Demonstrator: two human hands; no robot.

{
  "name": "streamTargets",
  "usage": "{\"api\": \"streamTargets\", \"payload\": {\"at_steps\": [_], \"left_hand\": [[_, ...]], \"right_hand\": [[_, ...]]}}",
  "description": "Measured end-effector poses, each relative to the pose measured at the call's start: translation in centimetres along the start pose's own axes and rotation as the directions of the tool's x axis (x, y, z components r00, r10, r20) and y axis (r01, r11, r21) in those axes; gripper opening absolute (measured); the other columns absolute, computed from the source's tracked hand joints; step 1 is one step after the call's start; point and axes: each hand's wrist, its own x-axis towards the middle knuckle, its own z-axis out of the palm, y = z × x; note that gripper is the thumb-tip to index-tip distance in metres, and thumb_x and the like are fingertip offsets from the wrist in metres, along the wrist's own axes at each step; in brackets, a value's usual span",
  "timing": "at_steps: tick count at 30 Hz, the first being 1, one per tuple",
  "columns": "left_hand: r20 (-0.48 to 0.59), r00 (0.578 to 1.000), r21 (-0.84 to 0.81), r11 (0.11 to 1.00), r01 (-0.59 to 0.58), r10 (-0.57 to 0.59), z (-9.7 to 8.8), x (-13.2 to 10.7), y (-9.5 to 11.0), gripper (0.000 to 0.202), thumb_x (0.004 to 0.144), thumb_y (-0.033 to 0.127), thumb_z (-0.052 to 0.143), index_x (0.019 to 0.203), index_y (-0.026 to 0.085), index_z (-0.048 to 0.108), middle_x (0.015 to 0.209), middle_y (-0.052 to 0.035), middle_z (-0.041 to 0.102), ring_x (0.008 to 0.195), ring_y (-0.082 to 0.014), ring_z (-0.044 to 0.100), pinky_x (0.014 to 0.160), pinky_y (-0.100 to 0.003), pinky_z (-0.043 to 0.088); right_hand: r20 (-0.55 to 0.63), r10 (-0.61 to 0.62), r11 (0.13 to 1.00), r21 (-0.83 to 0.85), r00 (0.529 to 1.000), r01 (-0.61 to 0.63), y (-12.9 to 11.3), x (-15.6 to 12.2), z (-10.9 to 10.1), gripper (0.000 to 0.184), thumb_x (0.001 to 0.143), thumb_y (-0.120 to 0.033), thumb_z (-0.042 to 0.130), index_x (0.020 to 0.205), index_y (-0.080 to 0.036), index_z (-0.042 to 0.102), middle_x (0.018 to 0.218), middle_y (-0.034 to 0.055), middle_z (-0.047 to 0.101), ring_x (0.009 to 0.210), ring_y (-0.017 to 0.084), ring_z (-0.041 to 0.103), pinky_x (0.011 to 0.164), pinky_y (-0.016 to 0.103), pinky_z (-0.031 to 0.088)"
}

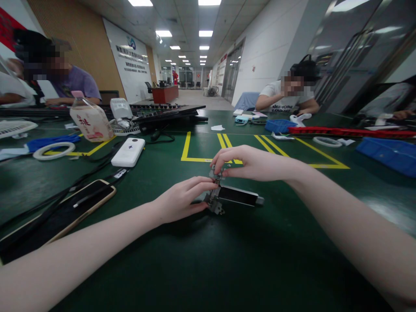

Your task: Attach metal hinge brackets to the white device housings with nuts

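Note:
A small metal hinge-like part [236, 196] with a dark flat arm lies on the dark green table [208, 260] in the middle of the view. My left hand [182, 200] grips its left end, fingers curled round it. My right hand [251, 164] comes in from the right and pinches a small metal piece [216, 175] at the top of the same part.
A phone [81, 199] with cables lies at the left, a white power bank [128, 151] behind it. A roll of tape [53, 150], a drink carton [91, 121] and a small fan [121, 113] stand farther back. Blue trays [388, 154] sit at the right. Other people sit at the far side.

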Motion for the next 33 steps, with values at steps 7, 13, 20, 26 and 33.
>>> {"api": "streamTargets", "payload": {"at_steps": [7, 13, 20, 26, 33], "left_hand": [[0.001, 1.0, -0.002, 1.0, -0.001, 0.001, 0.0, 0.0, 0.0, 0.04, 0.086, 0.017, 0.057, 0.125, 0.017, 0.045, 0.123, -0.0123, 0.057, 0.118, -0.0203, 0.055, 0.1, -0.035, 0.049], [0.008, 1.0, -0.002, 1.0, -0.006, 0.006, 0.0, -0.1, 0.0, 0.042, 0.085, 0.016, 0.058, 0.125, 0.017, 0.045, 0.125, -0.0121, 0.056, 0.118, -0.0205, 0.054, 0.1, -0.035, 0.049], [-0.004, 1.0, -0.004, 1.0, -0.007, 0.007, 0.0, 0.0, 0.0, 0.041, 0.085, 0.016, 0.058, 0.124, 0.017, 0.046, 0.123, -0.0124, 0.057, 0.117, -0.0202, 0.056, 0.099, -0.034, 0.049], [-0.001, 1.0, 0.006, 1.0, -0.004, 0.004, 0.0, 0.0, 0.0, 0.041, 0.085, 0.017, 0.058, 0.125, 0.018, 0.045, 0.123, -0.0118, 0.058, 0.117, -0.0212, 0.056, 0.098, -0.036, 0.05], [0.024, 1.0, -0.007, 1.0, 0.02, -0.02, -0.2, 0.0, 0.1, 0.044, 0.084, 0.015, 0.059, 0.126, 0.017, 0.044, 0.125, -0.0124, 0.056, 0.118, -0.0207, 0.055, 0.098, -0.034, 0.05]], "right_hand": [[0.01, -0.002, 0.999, 0.033, 1.0, 0.002, 0.2, -0.1, -0.2, 0.02, 0.082, -0.025, 0.057, 0.097, -0.02, 0.069, 0.104, 0.0045, 0.065, 0.099, 0.017, 0.059, 0.088, 0.033, 0.045], [-0.012, 0.033, 0.999, 0.035, 0.999, -0.033, 0.0, -0.2, -0.3, 0.022, 0.082, -0.031, 0.058, 0.098, -0.022, 0.07, 0.107, 0.0044, 0.064, 0.103, 0.019, 0.058, 0.092, 0.035, 0.045], [-0.003, 0.017, 0.999, 0.028, 1.0, -0.017, 0.1, 0.0, -0.1, 0.018, 0.082, -0.026, 0.058, 0.095, -0.021, 0.07, 0.104, 0.0039, 0.065, 0.099, 0.018, 0.059, 0.089, 0.033, 0.045], [0.015, 0.022, 0.997, 0.074, 1.0, -0.023, -0.1, 0.0, -0.1, 0.02, 0.081, -0.026, 0.058, 0.098, -0.021, 0.068, 0.105, 0.0038, 0.066, 0.101, 0.018, 0.059, 0.091, 0.034, 0.046], [-0.191, 0.143, 0.987, 0.101, 0.971, -0.126, 0.1, -1.2, 0.5, 0.051, 0.079, -0.04, 0.063, 0.128, -0.026, 0.055, 0.126, 0.0068, 0.058, 0.109, 0.024, 0.057, 0.091, 0.041, 0.047]]}}
